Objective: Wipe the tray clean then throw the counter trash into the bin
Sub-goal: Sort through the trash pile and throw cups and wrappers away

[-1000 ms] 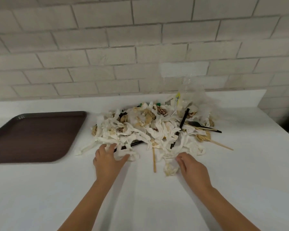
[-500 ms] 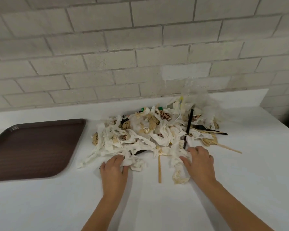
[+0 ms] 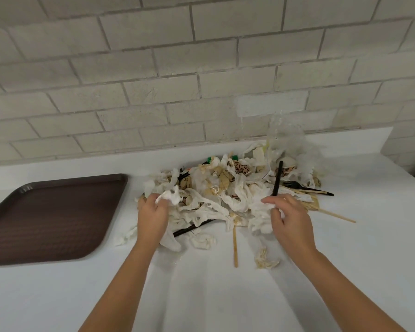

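Scooping is getting going in the head view: the left hand (image 3: 151, 212) is now gripping a paper wad at the near-left edge of the trash pile (image 3: 225, 192), and the right hand (image 3: 290, 219) is curling round tissue at the near-right. Half a second back both were lying flatter on the counter (image 3: 225, 295), so gathering is turning into lifting. The tray (image 3: 46, 216) is sitting bare off to the left. A wooden stick (image 3: 235, 245) and a crumpled wad (image 3: 265, 258) are getting left behind. The bin isn't showing.
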`<state>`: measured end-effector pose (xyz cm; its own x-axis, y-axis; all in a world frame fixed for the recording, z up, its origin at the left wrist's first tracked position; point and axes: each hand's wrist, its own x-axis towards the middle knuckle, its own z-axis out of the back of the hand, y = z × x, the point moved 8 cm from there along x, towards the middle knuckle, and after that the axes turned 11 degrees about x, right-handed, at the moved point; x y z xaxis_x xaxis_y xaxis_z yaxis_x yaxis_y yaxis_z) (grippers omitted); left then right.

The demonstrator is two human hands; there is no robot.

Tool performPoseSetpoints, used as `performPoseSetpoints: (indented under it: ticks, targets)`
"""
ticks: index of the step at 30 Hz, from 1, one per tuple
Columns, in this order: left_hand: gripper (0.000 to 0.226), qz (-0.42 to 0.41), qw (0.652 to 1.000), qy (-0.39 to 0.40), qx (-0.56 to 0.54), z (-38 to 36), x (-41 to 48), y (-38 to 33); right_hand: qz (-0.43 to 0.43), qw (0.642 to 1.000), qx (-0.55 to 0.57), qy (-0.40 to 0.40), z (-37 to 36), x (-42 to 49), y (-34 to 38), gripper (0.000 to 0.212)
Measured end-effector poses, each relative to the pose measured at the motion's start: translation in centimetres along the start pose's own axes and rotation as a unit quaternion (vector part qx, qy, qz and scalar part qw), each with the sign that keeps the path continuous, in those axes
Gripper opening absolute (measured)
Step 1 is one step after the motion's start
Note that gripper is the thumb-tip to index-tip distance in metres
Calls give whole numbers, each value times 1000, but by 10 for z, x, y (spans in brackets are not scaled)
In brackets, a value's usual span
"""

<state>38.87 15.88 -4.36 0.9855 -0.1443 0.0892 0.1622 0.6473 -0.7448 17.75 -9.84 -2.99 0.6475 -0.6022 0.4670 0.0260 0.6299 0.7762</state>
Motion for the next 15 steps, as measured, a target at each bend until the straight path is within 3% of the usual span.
performPoseSetpoints:
  ticks: [3, 6, 9, 13, 15]
  targets:
    - [51, -17, 992, 23, 124, -19, 10, 8, 22, 1000, 16, 3, -6, 4, 17, 27]
    - [73, -82, 954, 39, 286, -41, 12, 14, 17, 998, -25, 63, -23, -7, 18, 41]
    - [58, -105, 961, 35, 254, -45, 15, 14, 44, 988, -105, 107, -37, -27, 9, 44]
    - [37, -106, 975, 26, 192, -33, 20, 5, 30, 961, -205, 182, -57, -58, -30, 64]
    - [32, -111, 980, 13, 166, -24, 23, -1, 58, 961, -211, 167, -58, -65, -35, 53]
